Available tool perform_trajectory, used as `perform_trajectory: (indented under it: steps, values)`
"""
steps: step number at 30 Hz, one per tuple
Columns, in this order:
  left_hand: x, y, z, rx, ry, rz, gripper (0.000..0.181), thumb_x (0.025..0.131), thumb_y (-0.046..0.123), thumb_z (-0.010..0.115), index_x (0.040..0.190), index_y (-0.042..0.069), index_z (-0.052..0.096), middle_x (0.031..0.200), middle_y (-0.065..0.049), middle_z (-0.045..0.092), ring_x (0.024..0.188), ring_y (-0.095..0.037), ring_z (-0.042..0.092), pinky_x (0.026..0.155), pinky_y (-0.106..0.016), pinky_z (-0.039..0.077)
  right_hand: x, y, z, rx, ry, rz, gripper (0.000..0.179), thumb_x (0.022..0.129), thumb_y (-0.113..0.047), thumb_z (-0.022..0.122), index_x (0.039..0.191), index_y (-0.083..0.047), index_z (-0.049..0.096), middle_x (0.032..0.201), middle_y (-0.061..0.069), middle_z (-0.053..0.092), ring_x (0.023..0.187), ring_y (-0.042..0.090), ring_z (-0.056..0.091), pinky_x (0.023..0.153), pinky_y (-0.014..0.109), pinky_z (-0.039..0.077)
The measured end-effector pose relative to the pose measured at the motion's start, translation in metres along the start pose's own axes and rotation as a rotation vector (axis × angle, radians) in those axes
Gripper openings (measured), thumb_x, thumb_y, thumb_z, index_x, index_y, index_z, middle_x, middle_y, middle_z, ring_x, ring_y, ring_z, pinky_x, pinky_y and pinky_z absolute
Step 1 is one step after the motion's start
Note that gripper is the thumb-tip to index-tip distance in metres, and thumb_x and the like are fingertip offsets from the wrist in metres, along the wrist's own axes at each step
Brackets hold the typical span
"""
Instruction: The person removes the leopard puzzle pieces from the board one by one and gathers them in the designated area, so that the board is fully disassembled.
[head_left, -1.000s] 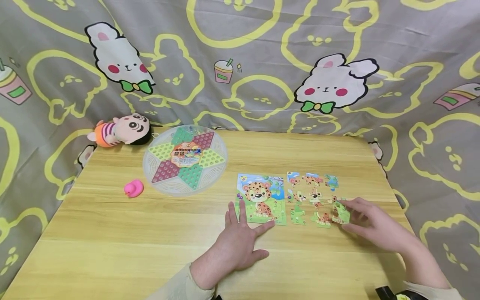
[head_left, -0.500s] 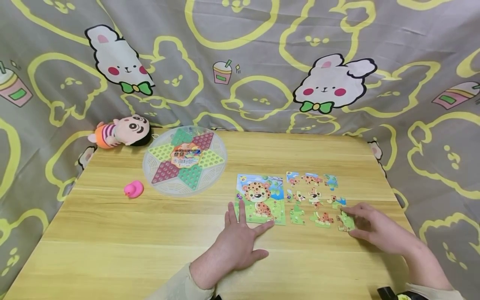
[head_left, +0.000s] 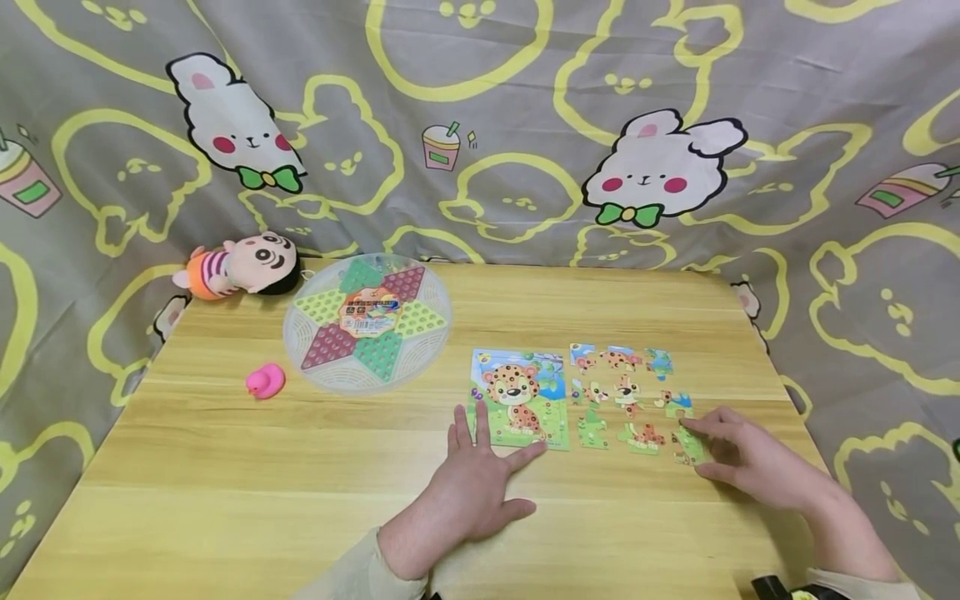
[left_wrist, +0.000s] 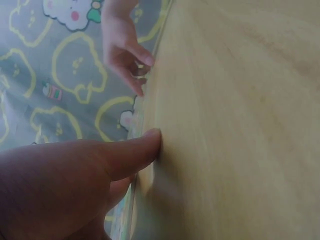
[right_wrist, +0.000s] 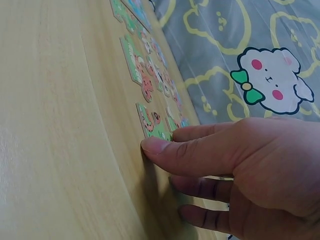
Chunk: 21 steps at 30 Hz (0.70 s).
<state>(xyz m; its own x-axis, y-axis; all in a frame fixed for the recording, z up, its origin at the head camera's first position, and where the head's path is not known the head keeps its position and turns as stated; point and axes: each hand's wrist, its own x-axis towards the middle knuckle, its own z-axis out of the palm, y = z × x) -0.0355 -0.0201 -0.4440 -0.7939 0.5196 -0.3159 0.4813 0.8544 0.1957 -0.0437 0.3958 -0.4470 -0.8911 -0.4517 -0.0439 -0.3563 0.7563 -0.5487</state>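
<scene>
My left hand (head_left: 480, 492) lies with fingers spread, its fingertips on the lower part of a square leopard picture puzzle board (head_left: 557, 417). In the left wrist view its thumb (left_wrist: 142, 150) reaches over the wooden table. At the far right, my right hand (head_left: 750, 458) pinches a green corner puzzle piece (head_left: 693, 442) between thumb and forefinger, flat on the table. The right wrist view shows the thumb tip (right_wrist: 155, 145) right at that piece's edge. Left of and above it lie several separated puzzle pieces (head_left: 643, 437) in three rows, small gaps between them.
A round Chinese checkers board (head_left: 322, 308) lies at the back left of the wooden table (head_left: 300, 483). Beside it are a pink toy duck (head_left: 266, 381) and a plush doll (head_left: 240, 265). A patterned grey curtain (head_left: 525, 100) hangs behind the table.
The corner piece, tilted up in my right hand a second ago, has come down flat at the lower right of the rows, the fingers still at it. The left hand has stayed put.
</scene>
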Motion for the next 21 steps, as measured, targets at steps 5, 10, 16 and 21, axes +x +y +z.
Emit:
perform_trajectory:
  steps: [5, 10, 16, 21]
  values:
    - [0.0001, -0.0009, -0.0002, 0.002, 0.004, 0.003, 0.078, 0.094, 0.075, 0.060, 0.163, 0.057, 0.028, 0.161, -0.048, 0.011, 0.143, -0.073, 0.014, 0.119, -0.069, 0.030, 0.0002, 0.0021, 0.0017, 0.014, 0.009, -0.015, 0.056, 0.086, -0.008, 0.087, 0.137, 0.004, 0.068, 0.105, -0.003, 0.055, 0.083, 0.007, 0.048, 0.066, 0.024, 0.044]
    - [0.0017, -0.0010, 0.0005, 0.006, 0.008, 0.006, 0.078, 0.094, 0.075, 0.059, 0.163, 0.057, 0.028, 0.161, -0.048, 0.011, 0.143, -0.074, 0.014, 0.119, -0.069, 0.030, -0.0005, 0.0037, 0.0009, 0.011, 0.023, -0.020, 0.057, 0.086, -0.007, 0.087, 0.138, 0.001, 0.067, 0.106, -0.003, 0.056, 0.084, 0.007, 0.051, 0.066, 0.024, 0.047]
    - [0.0019, -0.0011, 0.0016, -0.008, 0.016, 0.005, 0.079, 0.093, 0.075, 0.061, 0.163, 0.055, 0.029, 0.161, -0.048, 0.010, 0.143, -0.074, 0.012, 0.119, -0.070, 0.027, 0.0007, 0.0002, -0.0001, 0.035, 0.088, -0.048, 0.053, 0.087, -0.010, 0.088, 0.136, -0.009, 0.068, 0.106, -0.005, 0.059, 0.086, 0.009, 0.056, 0.069, 0.026, 0.052]
    - [-0.0003, -0.0015, -0.0006, -0.070, 0.032, 0.006, 0.085, 0.091, 0.075, 0.064, 0.164, 0.053, 0.029, 0.162, -0.048, 0.006, 0.141, -0.076, 0.011, 0.118, -0.072, 0.029, 0.0054, -0.0046, -0.0029, 0.052, 0.133, -0.108, 0.053, 0.085, -0.003, 0.088, 0.135, -0.007, 0.068, 0.103, -0.004, 0.059, 0.084, 0.011, 0.056, 0.067, 0.025, 0.052]
